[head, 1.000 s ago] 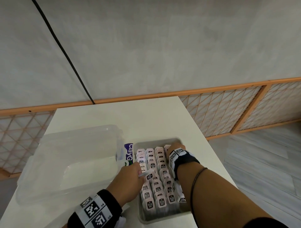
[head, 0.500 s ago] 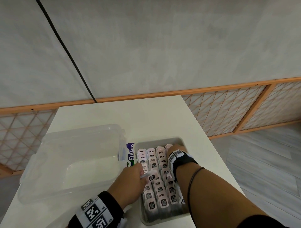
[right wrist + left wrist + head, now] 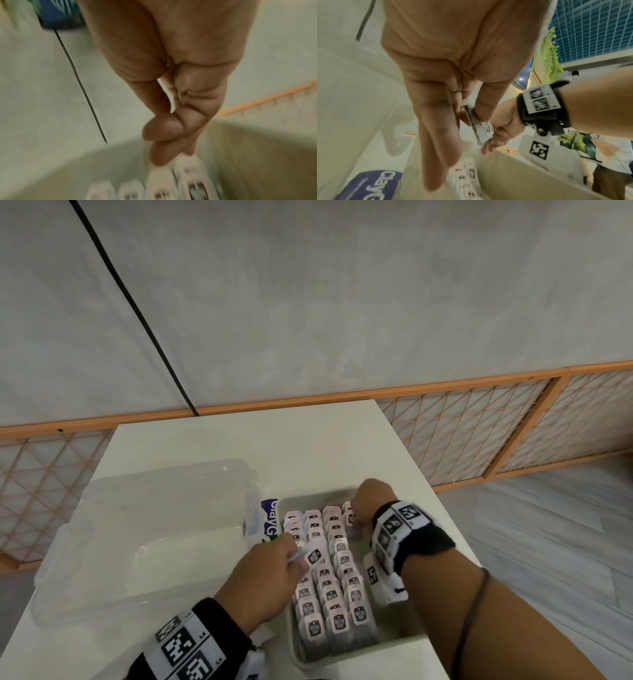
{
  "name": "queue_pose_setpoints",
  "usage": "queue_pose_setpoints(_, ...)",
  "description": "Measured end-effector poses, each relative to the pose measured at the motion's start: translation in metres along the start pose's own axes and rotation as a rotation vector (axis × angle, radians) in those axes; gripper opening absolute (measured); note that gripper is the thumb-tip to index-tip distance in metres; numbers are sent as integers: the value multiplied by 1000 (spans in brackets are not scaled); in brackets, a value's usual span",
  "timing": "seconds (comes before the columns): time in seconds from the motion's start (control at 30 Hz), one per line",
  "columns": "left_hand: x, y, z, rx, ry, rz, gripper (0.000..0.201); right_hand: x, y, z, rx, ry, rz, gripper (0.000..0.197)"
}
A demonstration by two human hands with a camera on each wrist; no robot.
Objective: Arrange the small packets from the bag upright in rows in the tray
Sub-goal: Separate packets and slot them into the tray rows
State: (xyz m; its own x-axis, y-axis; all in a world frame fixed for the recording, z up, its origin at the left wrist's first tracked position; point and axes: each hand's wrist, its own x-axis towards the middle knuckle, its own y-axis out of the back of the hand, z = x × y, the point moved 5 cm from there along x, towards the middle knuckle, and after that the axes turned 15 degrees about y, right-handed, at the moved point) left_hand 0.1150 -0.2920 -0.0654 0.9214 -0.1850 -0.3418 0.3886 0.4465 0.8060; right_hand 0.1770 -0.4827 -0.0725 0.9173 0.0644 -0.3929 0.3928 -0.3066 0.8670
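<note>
A beige tray [image 3: 404,642] near the table's front edge holds several rows of small white packets [image 3: 339,587] with black labels, standing upright. My left hand [image 3: 274,563] hovers over the tray's left rows and pinches a thin stack of packets [image 3: 477,125] between thumb and fingers. My right hand [image 3: 371,501] is at the tray's far right corner. Its thumb and forefinger [image 3: 164,142] pinch the top of a packet [image 3: 351,517] at the far end of the rightmost row. The purple and white bag [image 3: 269,522] lies just left of the tray.
A large clear plastic box [image 3: 164,474] stands on the white table [image 3: 274,446] to the left of the bag. The table's right edge runs close beside the tray. A wall with an orange lattice rail stands behind the table.
My left hand has edged slightly farther over the tray with its packets. The right hand stays at the tray's far right corner.
</note>
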Motion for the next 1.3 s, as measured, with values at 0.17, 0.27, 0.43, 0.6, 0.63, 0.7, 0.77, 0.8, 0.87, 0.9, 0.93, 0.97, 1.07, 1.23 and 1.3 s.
queue_pose_setpoints(0.17,6,23,3,-431,30,32,19,-43,13,-21,824,214,-108,20)
queue_pose_setpoints(0.27,6,27,5,-687,83,9,13,-59,9,-35,885,324,-219,18)
queue_pose_setpoints(0.43,5,24,4,-777,105,-21,8,-54,8,-39,1077,326,-28,9)
queue_pose_setpoints(0.6,5,20,-6,-589,101,32,7,-31,21,-6,600,56,195,11)
queue_pose_setpoints(0.63,7,19,-9,-526,91,39,7,-29,23,-4,305,28,139,15)
queue_pose_setpoints(0.7,7,16,-8,-340,36,50,11,-29,20,-11,-216,51,-35,20)
queue_pose_setpoints(0.77,4,10,-4,-147,-23,43,19,-26,6,-15,-363,86,-159,29)
queue_pose_setpoints(0.8,3,7,-2,-87,-37,35,21,-23,-2,-14,-361,99,-194,34)
queue_pose_setpoints(0.87,1,2,-1,-31,-35,9,23,-23,-12,-11,-290,102,-196,39)
queue_pose_setpoints(0.9,0,1,-2,-13,-28,-5,24,-24,-16,-8,-245,105,-178,40)
queue_pose_setpoints(0.93,0,0,-2,0,-26,-15,25,-25,-20,-4,-216,105,-189,44)
queue_pose_setpoints(0.97,0,-1,-3,8,-24,-22,25,-26,-24,-1,-185,110,-213,53)
queue_pose_setpoints(1.07,-1,-1,-5,22,-26,-24,26,-26,-29,5,-131,105,-274,80)
queue_pose_setpoints(1.23,-1,-2,-5,21,-22,-39,28,-12,-36,3,-79,125,-263,76)
queue_pose_setpoints(1.3,-1,-2,-5,17,-21,-42,28,-3,-43,5,-91,126,-236,63)
